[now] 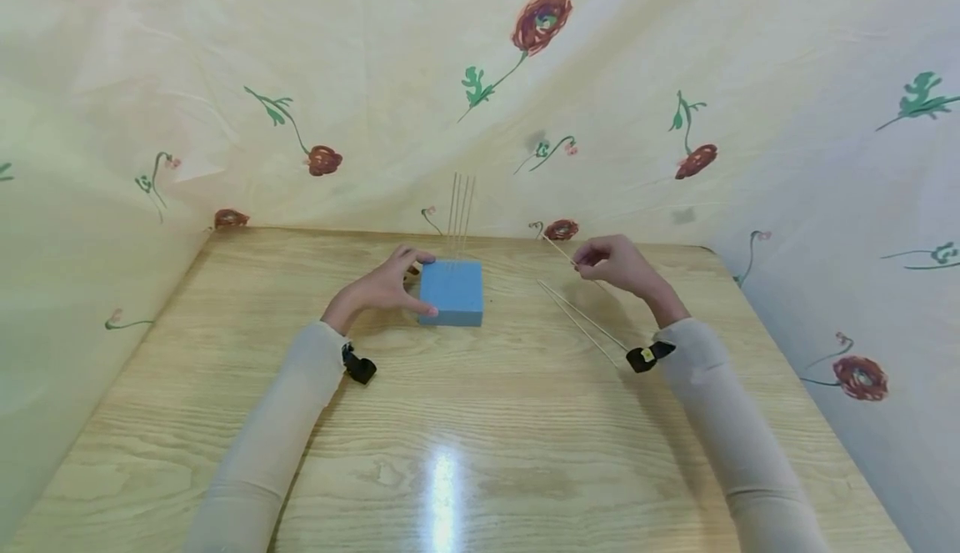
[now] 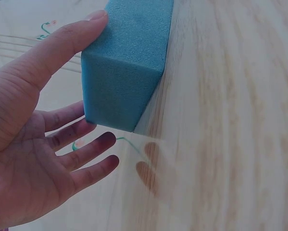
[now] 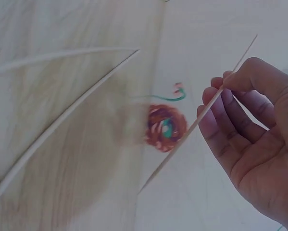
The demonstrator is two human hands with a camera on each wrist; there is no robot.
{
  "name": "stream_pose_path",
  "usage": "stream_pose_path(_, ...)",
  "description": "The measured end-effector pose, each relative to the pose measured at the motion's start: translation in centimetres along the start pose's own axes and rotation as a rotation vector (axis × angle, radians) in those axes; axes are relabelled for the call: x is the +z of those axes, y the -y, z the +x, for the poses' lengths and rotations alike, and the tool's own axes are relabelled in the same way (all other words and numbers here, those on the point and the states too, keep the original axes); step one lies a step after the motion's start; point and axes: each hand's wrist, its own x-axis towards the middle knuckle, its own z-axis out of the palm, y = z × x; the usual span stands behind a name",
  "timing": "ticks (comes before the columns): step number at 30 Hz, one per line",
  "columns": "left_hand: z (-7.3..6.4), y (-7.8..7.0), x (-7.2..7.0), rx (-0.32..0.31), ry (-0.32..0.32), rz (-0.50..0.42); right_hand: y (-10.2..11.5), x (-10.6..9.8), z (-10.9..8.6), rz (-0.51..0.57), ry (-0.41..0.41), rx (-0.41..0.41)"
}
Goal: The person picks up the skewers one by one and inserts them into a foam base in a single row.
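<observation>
My left hand (image 1: 384,286) holds a blue foam block (image 1: 453,288) by its left side, thumb at the front edge and fingers towards the back. In the left wrist view the thumb lies on the block's face, while some outstretched fingers stand free of it. Several thin wooden skewers (image 1: 453,203) stand upright in a row near the block's back edge. To the right, my right hand (image 1: 621,265) pinches another skewer (image 3: 175,148) between thumb and fingertips, holding it slanted above the table. Below that hand, two skewers (image 1: 581,314) lie on the tabletop, their far tips meeting.
The wooden table (image 1: 375,436) reaches back to a flowered cloth (image 1: 375,77) hanging behind it and at both sides. A black wrist strap (image 1: 362,367) is on the left wrist, and another strap (image 1: 643,359) is on the right.
</observation>
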Motion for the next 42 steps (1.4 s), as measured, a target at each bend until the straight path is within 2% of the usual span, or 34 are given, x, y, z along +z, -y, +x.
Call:
stream_pose_path(7,0.0,-0.2,0.0,-0.007,-0.001,0.0,1.7,0.0,0.3,0.182,-0.038,-0.03)
stream_pose_path(16,0.2,0.0,0.0,0.0,0.0,-0.005,3.9,0.5,1.4,0.325,-0.08,-0.013)
stream_pose_path(42,-0.1,-0.1,-0.1,-0.008,0.008,-0.026,8.7,2.8,3.0,0.615,-0.099,-0.126)
